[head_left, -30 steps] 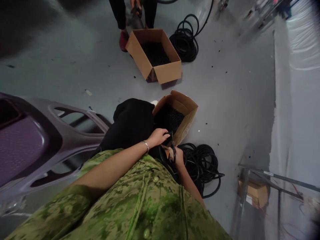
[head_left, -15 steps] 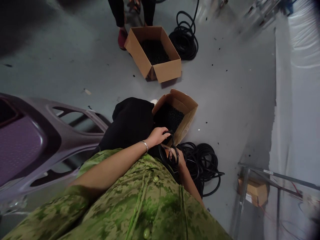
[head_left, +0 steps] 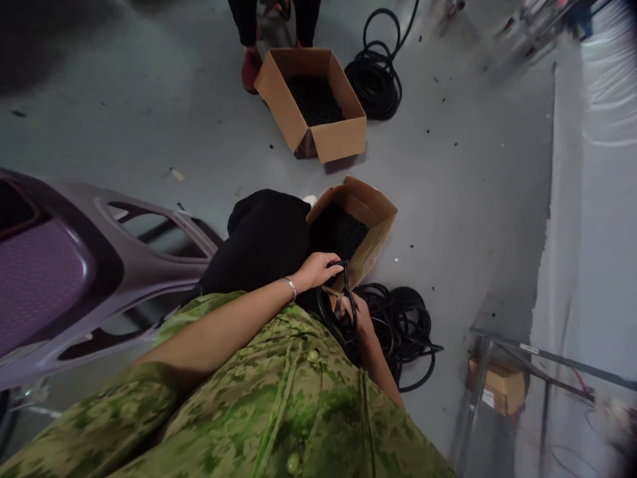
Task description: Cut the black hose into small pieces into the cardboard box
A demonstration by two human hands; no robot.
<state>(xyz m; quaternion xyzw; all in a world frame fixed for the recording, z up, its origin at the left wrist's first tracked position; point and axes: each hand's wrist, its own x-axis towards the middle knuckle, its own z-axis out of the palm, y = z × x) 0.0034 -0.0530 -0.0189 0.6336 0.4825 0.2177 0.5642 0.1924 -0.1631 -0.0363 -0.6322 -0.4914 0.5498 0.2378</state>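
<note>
My left hand (head_left: 318,269), a silver bracelet at its wrist, pinches a black hose (head_left: 347,285) near a bend. From there the hose runs down to my right hand (head_left: 362,317), whose fingers curl at it, partly covered by the loop. Something orange (head_left: 333,302) shows between the hands; its kind is not clear. Just beyond my hands, an open cardboard box (head_left: 377,244) holds many small black pieces (head_left: 351,229). Tangled coils of black hose (head_left: 411,318) lie on the floor to the right of my right hand.
Farther ahead stands another open cardboard box (head_left: 340,141) with black pieces, before a person's legs (head_left: 243,23). A hose coil (head_left: 375,86) lies beside it. A purple plastic chair (head_left: 44,285) is at left; a metal frame (head_left: 480,392) and a small carton (head_left: 505,388) are at right.
The view has shifted slightly. Both hands keep nearly the same place at the black hose, and the boxes and coils stay where they were.
</note>
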